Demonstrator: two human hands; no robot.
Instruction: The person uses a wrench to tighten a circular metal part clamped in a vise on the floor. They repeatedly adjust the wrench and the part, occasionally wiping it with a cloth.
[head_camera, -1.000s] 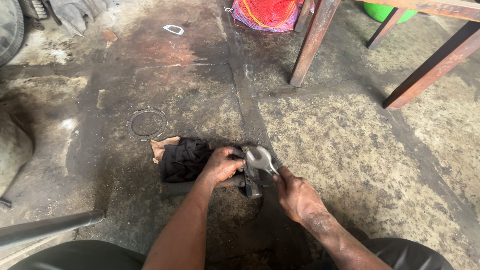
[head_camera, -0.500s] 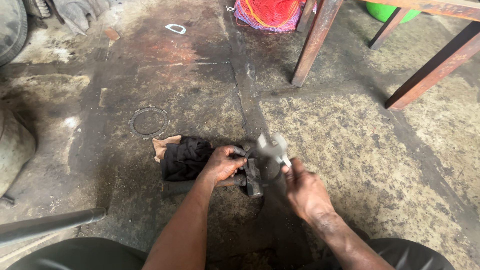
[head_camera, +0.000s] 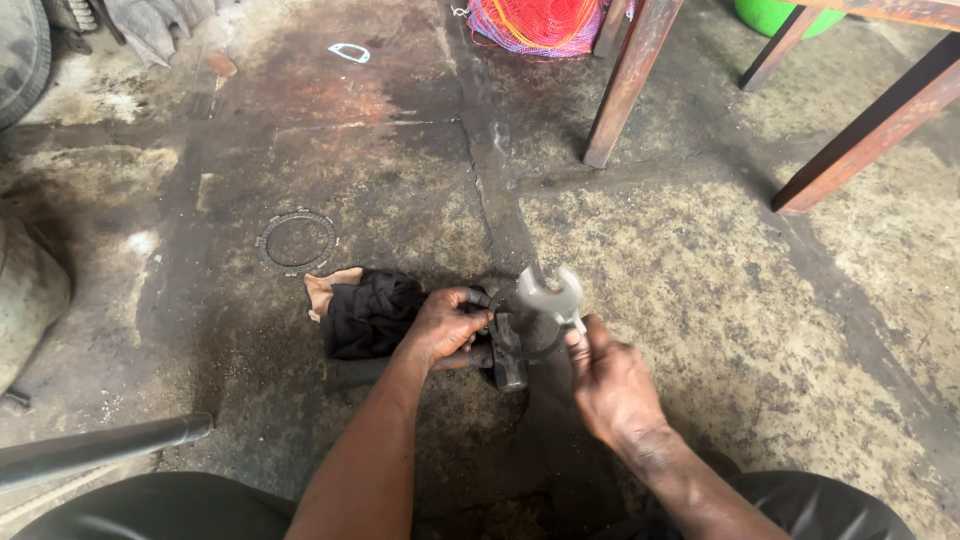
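My left hand (head_camera: 447, 325) grips a dark, greasy metal part (head_camera: 505, 348) that rests on the oily concrete floor. In my right hand (head_camera: 608, 382) is a large grey open-ended spanner (head_camera: 549, 293), its forked jaws pointing up and away just above the part. A dark cloth (head_camera: 368, 313) lies on the floor right behind my left hand, with a tan scrap at its upper left edge. Whether the spanner's jaws touch the part is not clear.
A thin toothed metal ring (head_camera: 296, 241) lies on the floor to the upper left. Wooden table legs (head_camera: 628, 80) stand at the back right, with a red net bag (head_camera: 538, 24) beside them. A grey pipe (head_camera: 95, 452) juts in at lower left. A tyre (head_camera: 20, 50) shows at top left.
My right hand has swung the spanner from lying over the part to standing upright, jaws up. My left hand has stayed on the dark part.
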